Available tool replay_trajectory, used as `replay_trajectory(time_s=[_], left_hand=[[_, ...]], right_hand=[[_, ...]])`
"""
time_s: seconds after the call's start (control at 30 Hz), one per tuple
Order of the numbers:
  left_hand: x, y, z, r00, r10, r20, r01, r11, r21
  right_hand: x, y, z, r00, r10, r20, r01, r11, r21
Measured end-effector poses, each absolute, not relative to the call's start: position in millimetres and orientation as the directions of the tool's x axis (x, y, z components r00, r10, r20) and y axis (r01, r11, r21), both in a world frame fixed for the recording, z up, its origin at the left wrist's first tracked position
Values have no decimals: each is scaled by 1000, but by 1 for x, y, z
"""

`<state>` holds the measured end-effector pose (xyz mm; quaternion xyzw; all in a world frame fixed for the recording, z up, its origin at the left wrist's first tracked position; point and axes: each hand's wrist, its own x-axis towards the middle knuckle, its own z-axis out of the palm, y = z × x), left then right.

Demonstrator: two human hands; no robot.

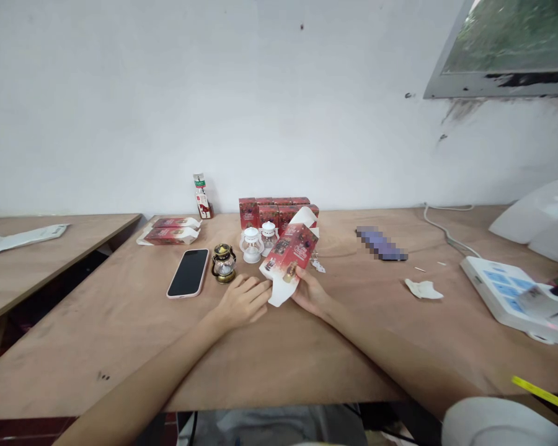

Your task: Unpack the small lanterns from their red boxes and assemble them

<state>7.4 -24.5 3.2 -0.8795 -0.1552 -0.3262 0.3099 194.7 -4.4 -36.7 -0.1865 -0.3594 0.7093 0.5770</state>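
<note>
A small red printed cardboard box (291, 248) is tilted in front of me, with white flaps standing out at its top and bottom ends. My right hand (309, 292) is closed around its lower right side. At its lower left edge, the curled fingers of my left hand (246, 300) close against the bottom flap; their tips are partly hidden. Just beyond my left hand stands a bronze-coloured mini lantern (224, 264). Two white mini lanterns, one nearer (252, 246) and one farther (268, 235), stand behind the box.
Several red boxes (248, 212) stand near the wall; flat cartons (172, 234) lie left. A pink-edged phone (188, 273) is beside the bronze lantern. Rightward are a purple pixelated item (381, 243), a paper scrap (423, 289) and a white power strip (497, 291). A small bottle (202, 198) stands behind.
</note>
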Motion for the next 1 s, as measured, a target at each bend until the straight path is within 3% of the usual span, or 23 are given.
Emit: replay_trajectory(time_s=[0.33,1.0], left_hand=[[8,-26,5,716,9,698,525,-666,-530],[8,-32,3,613,-56,788,638,-553,-536]], right_hand=[[192,-9,-31,-299,937,180,-717,-96,-690],[194,-11,-30,-327,925,194,-728,-115,-676]])
